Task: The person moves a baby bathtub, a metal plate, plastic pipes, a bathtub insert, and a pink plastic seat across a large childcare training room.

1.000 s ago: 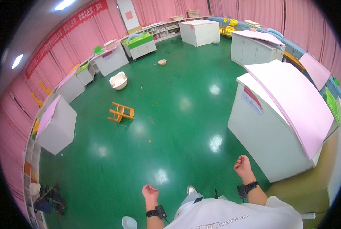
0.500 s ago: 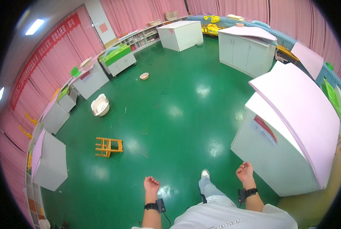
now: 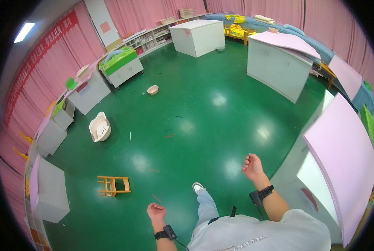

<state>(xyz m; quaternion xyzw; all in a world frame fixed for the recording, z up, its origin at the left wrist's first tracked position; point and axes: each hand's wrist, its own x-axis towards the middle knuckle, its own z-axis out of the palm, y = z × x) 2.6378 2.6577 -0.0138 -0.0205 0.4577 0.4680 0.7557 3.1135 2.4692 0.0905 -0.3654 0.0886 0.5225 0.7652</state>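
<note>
A green floor [image 3: 187, 154] fills the room, ringed by furniture, with pink curtains [image 3: 132, 16] behind and a red banner [image 3: 49, 41] across them at the left.

At the floor's left edge stands a pale desk [image 3: 53, 190], a pink mat [image 3: 34, 180] along its left edge. Further desks line that side toward the far left corner. To the right of the pale desk, a wooden chair [image 3: 113, 186] lies tipped over on the floor, its legs pointing left. Beyond it sits a cream tub [image 3: 100, 127], and farther off, past a green-topped cart [image 3: 120, 60], a small bowl [image 3: 152, 90].

The left hand [image 3: 156, 212] hangs over the floor, right of the chair and apart from it — fingers curled in, nothing visible in them; whether they are fully closed I cannot tell. Just beyond its fingertips, thin sticks [image 3: 156, 198] lie on the floor. A white block [image 3: 201, 39] stands at the far edge.

Between the hands, one shoe [image 3: 198, 188] shows on the floor. The right hand [image 3: 252, 165] is raised a little farther forward, its fingers half bent around no visible thing; how tightly they close I cannot tell. Nearest to it, on the right, is a grey desk [image 3: 285, 171] — a large pink sheet [image 3: 346, 154] overhangs its top. Behind that, a cupboard [image 3: 275, 67] stands near the floor's far right corner.
</note>
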